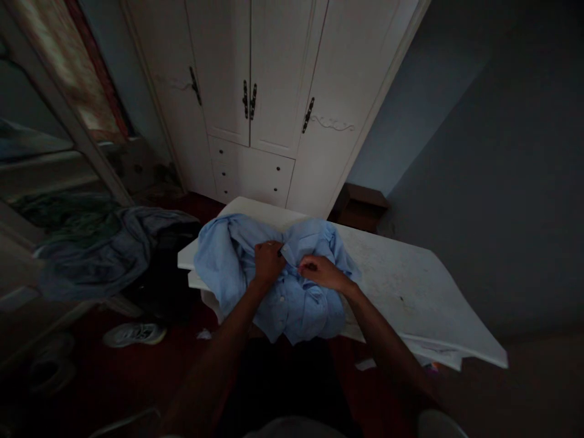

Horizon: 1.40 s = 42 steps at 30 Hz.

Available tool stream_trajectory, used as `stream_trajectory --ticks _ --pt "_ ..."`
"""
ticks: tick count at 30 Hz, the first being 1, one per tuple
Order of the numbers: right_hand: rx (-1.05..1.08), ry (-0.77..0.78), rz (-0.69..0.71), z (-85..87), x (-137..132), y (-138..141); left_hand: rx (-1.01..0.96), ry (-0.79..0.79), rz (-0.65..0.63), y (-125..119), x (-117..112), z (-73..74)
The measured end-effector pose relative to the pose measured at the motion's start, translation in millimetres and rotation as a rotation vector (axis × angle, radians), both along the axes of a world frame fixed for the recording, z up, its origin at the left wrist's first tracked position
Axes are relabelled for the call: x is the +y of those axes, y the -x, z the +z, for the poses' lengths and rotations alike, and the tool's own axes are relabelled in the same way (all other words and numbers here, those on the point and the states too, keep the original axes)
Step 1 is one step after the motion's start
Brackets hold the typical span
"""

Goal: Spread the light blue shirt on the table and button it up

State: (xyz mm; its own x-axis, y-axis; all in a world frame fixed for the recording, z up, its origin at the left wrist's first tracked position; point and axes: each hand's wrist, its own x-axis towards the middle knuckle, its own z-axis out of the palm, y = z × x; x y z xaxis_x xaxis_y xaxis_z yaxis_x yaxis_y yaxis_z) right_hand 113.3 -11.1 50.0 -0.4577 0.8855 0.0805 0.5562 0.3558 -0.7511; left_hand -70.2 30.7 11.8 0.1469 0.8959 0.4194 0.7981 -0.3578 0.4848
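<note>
A light blue button-up shirt (298, 304) lies bunched on the white table (392, 267), its lower edge hanging over the near side. My left hand (269, 261) is closed on the shirt near its middle, at the edge of the front opening. Just to the right, my right hand (322, 271) has its fingers curled in a pinch on the shirt's cloth. A small gap separates the two hands. A pale button shows on the front below them. The exact bit of cloth under the fingertips is too dark to make out.
A white wardrobe (274, 73) with dark handles stands behind the table. Grey and green clothes (104, 243) are heaped at the left. A white shoe (134, 334) sits on the red floor. A brown box (365, 204) stands beyond the table, near the wall.
</note>
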Motion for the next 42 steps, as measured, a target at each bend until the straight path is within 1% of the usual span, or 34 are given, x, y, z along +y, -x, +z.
stream_trajectory --ticks 2,4,5,9,12,15,17,19,21,24,25,27,30,36,39,42 --pt "0.016 -0.06 -0.115 7.2 3 12 -0.022 0.014 0.049 -1 1 -1.8" --pt "-0.008 -0.132 -0.203 10.9 8 26 -0.029 0.016 0.054 -1 3 -4.9" --pt "-0.048 -0.174 -0.226 11.1 12 33 -0.03 0.013 0.046 0 4 -6.8" --pt "-0.271 -0.325 -0.195 5.7 30 50 -0.077 -0.009 0.019 1 8 -13.8" --pt "-0.366 -0.364 -0.157 3.5 40 48 -0.158 -0.038 0.034 0 9 -16.9" --pt "-0.413 -0.39 -0.14 4.5 43 39 -0.232 -0.064 0.063 -2 10 -19.2" --pt "-0.357 -0.406 -0.149 4.0 42 33 -0.263 -0.078 0.081 -3 9 -20.6" --pt "-0.217 -0.384 -0.175 1.0 41 28 -0.266 -0.096 0.092 -3 8 -21.4" --pt "-0.034 -0.274 -0.197 -4.2 42 24 -0.226 -0.11 0.097 -3 5 -21.2" --pt "0.199 -0.017 -0.212 -13.4 45 22 -0.12 -0.115 0.084 -3 0 -19.0" --pt "0.255 0.041 -0.22 -15.9 46 22 -0.091 -0.123 0.066 -2 -1 -18.0" --pt "0.338 0.086 -0.24 -19.5 49 22 -0.059 -0.152 0.011 -2 -2 -16.4" --pt "0.408 0.066 -0.235 -21.4 52 21 -0.064 -0.2 -0.062 -1 -2 -15.6" --pt "0.4 0.055 -0.21 -22.9 48 19 -0.176 -0.199 -0.086 0 3 -19.9" --pt "0.381 -0.044 -0.236 -27.0 48 21 -0.253 -0.206 -0.085 1 3 -20.9" --pt "0.35 -0.131 -0.289 -32.5 49 25 -0.276 -0.184 -0.09 2 1 -19.1"
